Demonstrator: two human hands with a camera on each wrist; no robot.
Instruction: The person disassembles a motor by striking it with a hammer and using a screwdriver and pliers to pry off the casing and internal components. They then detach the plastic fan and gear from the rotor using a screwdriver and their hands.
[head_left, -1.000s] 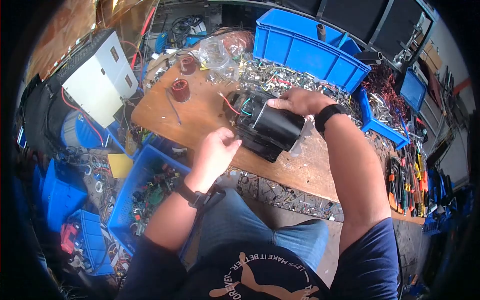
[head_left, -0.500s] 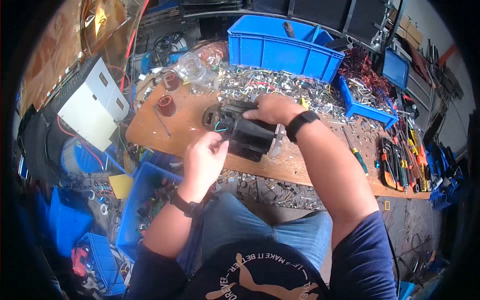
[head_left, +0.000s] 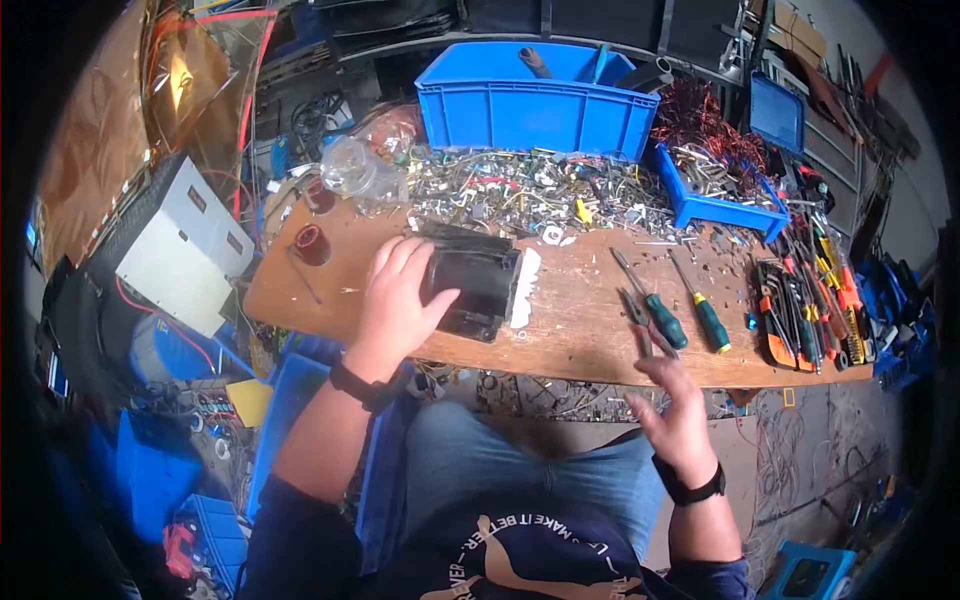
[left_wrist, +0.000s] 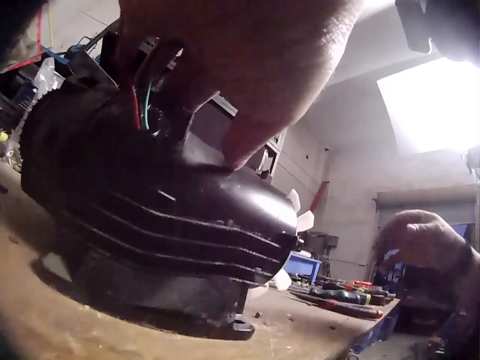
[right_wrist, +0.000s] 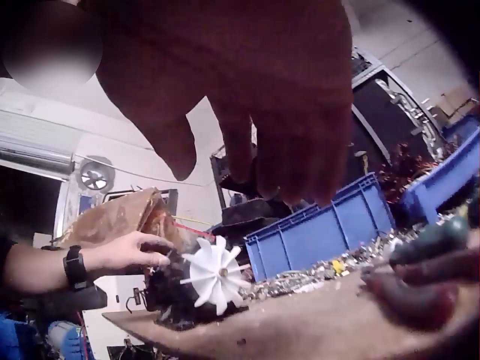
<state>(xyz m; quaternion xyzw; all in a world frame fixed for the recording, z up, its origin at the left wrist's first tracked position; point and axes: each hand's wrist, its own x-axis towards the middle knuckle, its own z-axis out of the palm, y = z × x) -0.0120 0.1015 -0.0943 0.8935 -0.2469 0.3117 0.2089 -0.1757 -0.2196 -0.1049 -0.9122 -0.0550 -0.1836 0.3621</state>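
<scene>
On the wooden table lies a black electric motor (head_left: 470, 283) with a ribbed housing. A white fan (right_wrist: 215, 275) shows at its end in the right wrist view. My left hand (head_left: 395, 297) rests on the motor's left part, thumb spread over the housing. Red and green wires (left_wrist: 142, 109) come out beneath that hand in the left wrist view. My right hand (head_left: 683, 425) is held in the air by the table's front edge, holding nothing, fingers loosely bent. Just beyond it lie two green-handled screwdrivers (head_left: 667, 322) and a dark-handled tool (head_left: 636, 308).
Small metal parts (head_left: 540, 195) cover the table's back. Behind them stands a large blue bin (head_left: 540, 120); a blue tray (head_left: 725, 208) sits at right. Several hand tools (head_left: 800, 310) crowd the right end. Two copper coils stand at left, one nearer (head_left: 311, 245).
My right hand has left the motor and come back right to the table's front edge. My left hand has moved from beside the motor's wires onto its top. The head view has swung right.
</scene>
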